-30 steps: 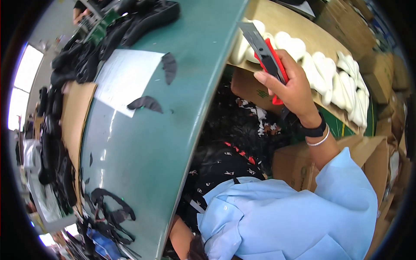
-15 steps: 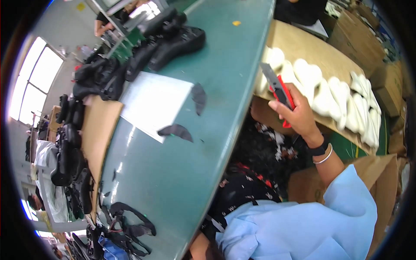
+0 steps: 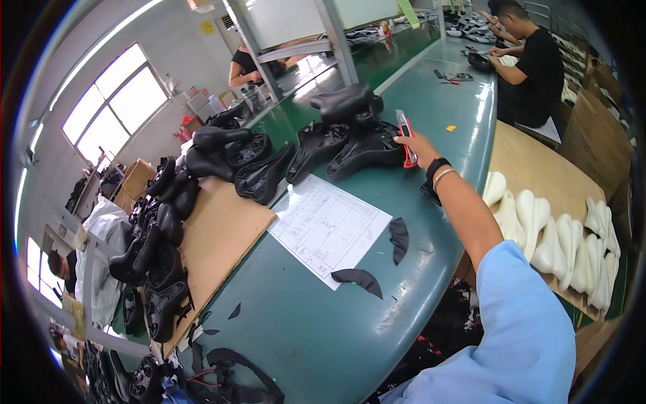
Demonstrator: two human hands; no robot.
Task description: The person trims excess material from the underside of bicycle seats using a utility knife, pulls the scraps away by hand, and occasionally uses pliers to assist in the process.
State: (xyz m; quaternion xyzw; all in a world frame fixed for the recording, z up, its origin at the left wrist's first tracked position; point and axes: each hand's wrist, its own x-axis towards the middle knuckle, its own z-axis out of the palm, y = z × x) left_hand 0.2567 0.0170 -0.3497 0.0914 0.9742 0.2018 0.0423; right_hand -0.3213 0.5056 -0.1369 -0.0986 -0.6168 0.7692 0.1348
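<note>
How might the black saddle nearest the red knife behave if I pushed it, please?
The black saddle is probably stiff, since its outline shows no sag. It might rock, as its hollow underside faces upward. That open hollow suggests lightness.

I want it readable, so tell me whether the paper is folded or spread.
Spread: the paper lies flat on the green table, its ruled lines facing up, with no fold visible.

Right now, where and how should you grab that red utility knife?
The utility knife is probably best gripped by its red handle, from the right, as the right hand does: its slim grey end points away, so fingers sit behind.
</note>
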